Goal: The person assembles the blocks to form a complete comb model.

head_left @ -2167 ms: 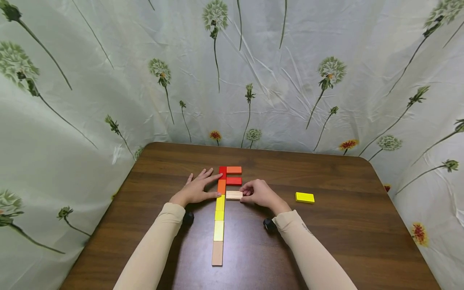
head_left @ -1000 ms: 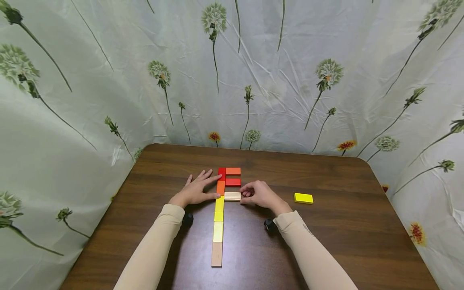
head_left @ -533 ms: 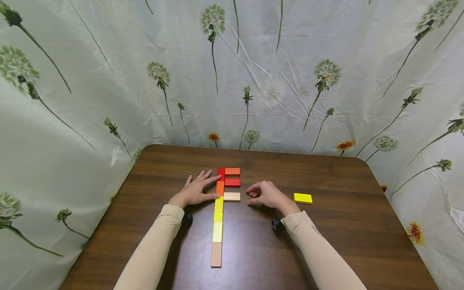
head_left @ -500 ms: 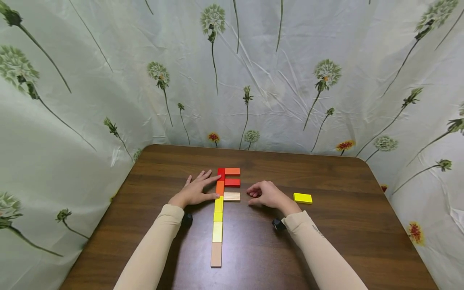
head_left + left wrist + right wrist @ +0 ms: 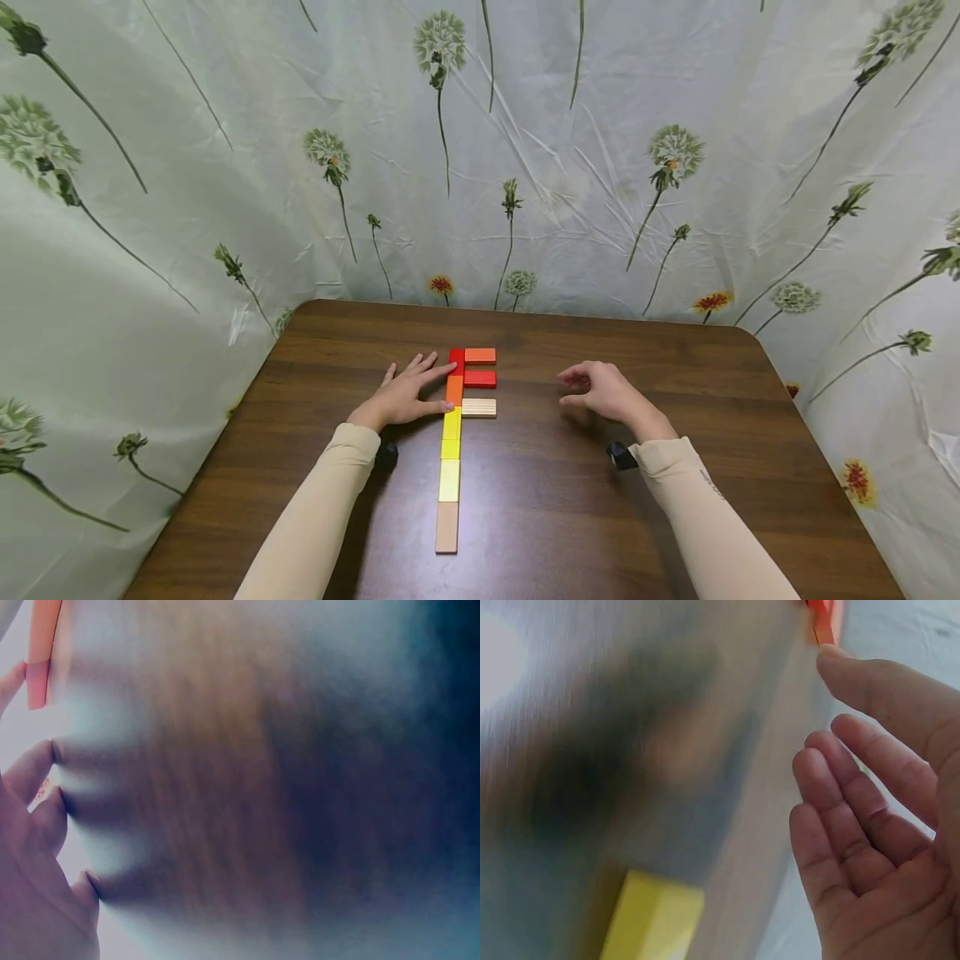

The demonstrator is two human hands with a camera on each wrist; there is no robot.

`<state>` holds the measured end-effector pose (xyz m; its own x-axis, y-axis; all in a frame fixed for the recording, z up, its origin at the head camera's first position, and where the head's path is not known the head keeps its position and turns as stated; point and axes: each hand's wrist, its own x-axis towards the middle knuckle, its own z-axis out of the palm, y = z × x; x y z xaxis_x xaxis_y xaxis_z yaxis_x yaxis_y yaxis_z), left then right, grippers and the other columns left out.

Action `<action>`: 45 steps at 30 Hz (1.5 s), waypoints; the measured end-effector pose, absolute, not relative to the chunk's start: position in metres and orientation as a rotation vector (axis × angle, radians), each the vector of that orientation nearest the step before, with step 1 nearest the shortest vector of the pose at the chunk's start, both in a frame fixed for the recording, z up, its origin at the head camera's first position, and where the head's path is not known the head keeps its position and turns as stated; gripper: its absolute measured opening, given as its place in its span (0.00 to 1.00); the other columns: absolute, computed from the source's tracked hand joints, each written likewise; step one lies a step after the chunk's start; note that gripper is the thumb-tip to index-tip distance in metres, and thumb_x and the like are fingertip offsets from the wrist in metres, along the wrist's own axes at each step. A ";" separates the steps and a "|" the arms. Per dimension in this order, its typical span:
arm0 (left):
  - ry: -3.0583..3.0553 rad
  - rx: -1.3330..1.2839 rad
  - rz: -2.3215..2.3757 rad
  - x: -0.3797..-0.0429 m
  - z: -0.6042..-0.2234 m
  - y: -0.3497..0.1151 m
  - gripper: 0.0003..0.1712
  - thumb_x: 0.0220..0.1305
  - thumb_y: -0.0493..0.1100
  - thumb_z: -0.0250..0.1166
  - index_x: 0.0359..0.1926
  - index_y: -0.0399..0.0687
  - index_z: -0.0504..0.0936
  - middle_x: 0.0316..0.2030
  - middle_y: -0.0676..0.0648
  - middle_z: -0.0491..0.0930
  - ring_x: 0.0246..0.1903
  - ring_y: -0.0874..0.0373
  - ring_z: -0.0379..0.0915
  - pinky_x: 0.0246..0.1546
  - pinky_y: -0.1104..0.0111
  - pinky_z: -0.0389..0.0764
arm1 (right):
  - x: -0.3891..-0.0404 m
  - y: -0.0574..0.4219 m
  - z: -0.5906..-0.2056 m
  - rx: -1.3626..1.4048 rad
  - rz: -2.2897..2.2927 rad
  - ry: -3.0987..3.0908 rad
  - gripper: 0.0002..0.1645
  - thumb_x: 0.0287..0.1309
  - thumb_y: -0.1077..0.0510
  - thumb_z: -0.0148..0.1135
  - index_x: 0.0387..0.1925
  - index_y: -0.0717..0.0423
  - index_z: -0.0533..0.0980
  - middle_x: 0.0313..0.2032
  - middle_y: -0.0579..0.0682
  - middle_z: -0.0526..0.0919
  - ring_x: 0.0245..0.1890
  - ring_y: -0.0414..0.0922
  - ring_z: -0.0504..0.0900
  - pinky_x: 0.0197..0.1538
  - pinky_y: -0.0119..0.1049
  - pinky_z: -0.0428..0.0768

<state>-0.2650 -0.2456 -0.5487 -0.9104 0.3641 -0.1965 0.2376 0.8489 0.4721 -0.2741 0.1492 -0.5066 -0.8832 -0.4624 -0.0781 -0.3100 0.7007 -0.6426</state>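
My left hand (image 5: pixel 405 393) rests with fingers spread beside a column of flat blocks. Its index fingertip touches the red block (image 5: pixel 457 357) at the top, and the thumb tip lies where the orange block (image 5: pixel 455 389) meets the yellow block (image 5: pixel 452 425). Three blocks stick out rightward from the column: an orange-red block (image 5: pixel 480 356), a red block (image 5: pixel 480 379) and a striped pale wood block (image 5: pixel 479 407). To the right, my right hand (image 5: pixel 611 392) hovers over the table with loosely bent fingers and holds nothing. A loose yellow block (image 5: pixel 654 919) shows in the right wrist view; the right hand hides it in the head view.
The column runs on toward me with a short yellow block (image 5: pixel 450 450), a pale yellow block (image 5: pixel 449 481) and a plain wood block (image 5: pixel 446 527). All lie on a brown wooden table (image 5: pixel 540 517). A flower-printed curtain (image 5: pixel 570 167) hangs round its far and side edges.
My right hand has let go of the striped wood block, which stays against the column, and has moved right to above the loose yellow block. The left hand keeps its place.
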 end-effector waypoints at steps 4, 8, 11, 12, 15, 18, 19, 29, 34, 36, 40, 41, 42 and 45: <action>2.742 0.449 0.640 -0.265 -0.549 -0.246 0.50 0.67 0.74 0.66 0.84 0.71 0.60 0.87 0.43 0.48 0.87 0.38 0.36 0.81 0.29 0.32 | -0.274 0.175 -0.500 -0.577 -0.897 2.721 0.28 0.64 0.57 0.77 0.62 0.66 0.82 0.58 0.64 0.88 0.58 0.61 0.86 0.63 0.59 0.83; 2.741 0.443 0.641 -0.265 -0.550 -0.246 0.50 0.67 0.74 0.66 0.84 0.71 0.61 0.88 0.43 0.47 0.87 0.38 0.36 0.81 0.29 0.32 | -0.271 0.198 -0.497 -0.525 -0.859 2.727 0.30 0.65 0.56 0.76 0.64 0.67 0.80 0.60 0.66 0.86 0.60 0.65 0.84 0.65 0.63 0.81; 2.741 0.444 0.651 -0.265 -0.551 -0.247 0.49 0.68 0.73 0.67 0.84 0.71 0.61 0.88 0.44 0.47 0.88 0.39 0.36 0.81 0.29 0.32 | -0.267 0.212 -0.497 -0.484 -0.832 2.732 0.31 0.64 0.56 0.77 0.64 0.67 0.80 0.61 0.67 0.85 0.60 0.66 0.83 0.66 0.64 0.80; 2.743 0.447 0.655 -0.265 -0.551 -0.247 0.49 0.68 0.73 0.67 0.84 0.71 0.61 0.87 0.44 0.48 0.88 0.39 0.36 0.81 0.29 0.32 | -0.266 0.216 -0.498 -0.469 -0.826 2.730 0.31 0.63 0.56 0.78 0.64 0.67 0.80 0.61 0.67 0.85 0.61 0.67 0.83 0.66 0.64 0.80; 2.744 0.450 0.661 -0.264 -0.552 -0.247 0.49 0.68 0.73 0.67 0.84 0.71 0.62 0.87 0.44 0.48 0.87 0.39 0.36 0.81 0.29 0.33 | -0.264 0.227 -0.501 -0.425 -0.807 2.729 0.32 0.62 0.57 0.78 0.64 0.67 0.80 0.61 0.68 0.85 0.61 0.67 0.83 0.66 0.65 0.79; 2.744 0.450 0.662 -0.264 -0.552 -0.247 0.49 0.67 0.73 0.67 0.84 0.71 0.62 0.87 0.44 0.48 0.87 0.38 0.36 0.81 0.28 0.33 | -0.261 0.236 -0.504 -0.390 -0.816 2.720 0.33 0.62 0.57 0.78 0.65 0.67 0.79 0.62 0.69 0.84 0.61 0.68 0.83 0.65 0.65 0.80; 2.743 0.450 0.660 -0.265 -0.552 -0.247 0.49 0.67 0.73 0.67 0.84 0.72 0.61 0.87 0.44 0.48 0.87 0.38 0.36 0.81 0.28 0.33 | -0.260 0.239 -0.506 -0.387 -0.821 2.720 0.33 0.62 0.58 0.78 0.65 0.67 0.79 0.62 0.69 0.84 0.61 0.68 0.83 0.65 0.65 0.80; 2.738 0.449 0.657 -0.265 -0.550 -0.248 0.49 0.68 0.72 0.67 0.84 0.71 0.61 0.87 0.44 0.48 0.87 0.38 0.37 0.81 0.29 0.33 | -0.252 0.257 -0.513 -0.367 -0.851 2.693 0.34 0.61 0.58 0.79 0.65 0.69 0.79 0.64 0.70 0.83 0.60 0.67 0.83 0.64 0.63 0.82; 2.746 0.455 0.660 -0.265 -0.552 -0.247 0.49 0.68 0.72 0.67 0.84 0.71 0.62 0.87 0.44 0.49 0.87 0.38 0.38 0.81 0.28 0.33 | -0.250 0.261 -0.519 -0.339 -0.871 2.705 0.31 0.61 0.58 0.79 0.62 0.68 0.81 0.60 0.69 0.85 0.54 0.61 0.84 0.61 0.60 0.84; 2.743 0.452 0.663 -0.265 -0.551 -0.247 0.49 0.67 0.72 0.67 0.84 0.71 0.62 0.87 0.44 0.49 0.87 0.38 0.38 0.81 0.29 0.33 | -0.249 0.262 -0.520 -0.327 -0.875 2.714 0.29 0.61 0.59 0.78 0.61 0.68 0.82 0.58 0.68 0.86 0.53 0.58 0.84 0.59 0.58 0.85; 2.740 0.450 0.665 -0.265 -0.551 -0.246 0.49 0.67 0.72 0.68 0.84 0.71 0.62 0.87 0.44 0.49 0.87 0.38 0.37 0.81 0.29 0.33 | -0.248 0.263 -0.524 -0.306 -0.893 2.728 0.25 0.62 0.60 0.77 0.58 0.68 0.83 0.52 0.65 0.88 0.48 0.54 0.85 0.53 0.52 0.86; 2.739 0.450 0.665 -0.265 -0.551 -0.246 0.49 0.67 0.72 0.68 0.84 0.71 0.62 0.87 0.44 0.49 0.87 0.38 0.37 0.81 0.29 0.33 | -0.247 0.264 -0.525 -0.303 -0.898 2.732 0.24 0.62 0.61 0.77 0.57 0.68 0.83 0.51 0.64 0.88 0.47 0.53 0.84 0.52 0.49 0.86; 2.739 0.450 0.664 -0.265 -0.551 -0.246 0.49 0.67 0.72 0.67 0.84 0.71 0.62 0.87 0.44 0.49 0.87 0.38 0.37 0.81 0.29 0.33 | -0.247 0.264 -0.526 -0.299 -0.904 2.736 0.23 0.62 0.61 0.77 0.56 0.68 0.84 0.49 0.62 0.88 0.46 0.51 0.84 0.50 0.46 0.86; 2.737 0.450 0.665 -0.265 -0.551 -0.245 0.49 0.67 0.72 0.67 0.84 0.71 0.61 0.87 0.44 0.48 0.87 0.38 0.37 0.81 0.28 0.33 | -0.245 0.265 -0.528 -0.287 -0.921 2.745 0.22 0.62 0.60 0.77 0.54 0.67 0.85 0.45 0.59 0.89 0.42 0.47 0.84 0.45 0.37 0.84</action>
<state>-0.2655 -0.2454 -0.5507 -0.9097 0.3628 -0.2019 0.2297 0.8448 0.4832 -0.2451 0.2647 -0.5284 -0.9540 -0.2564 -0.1556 -0.1107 0.7832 -0.6118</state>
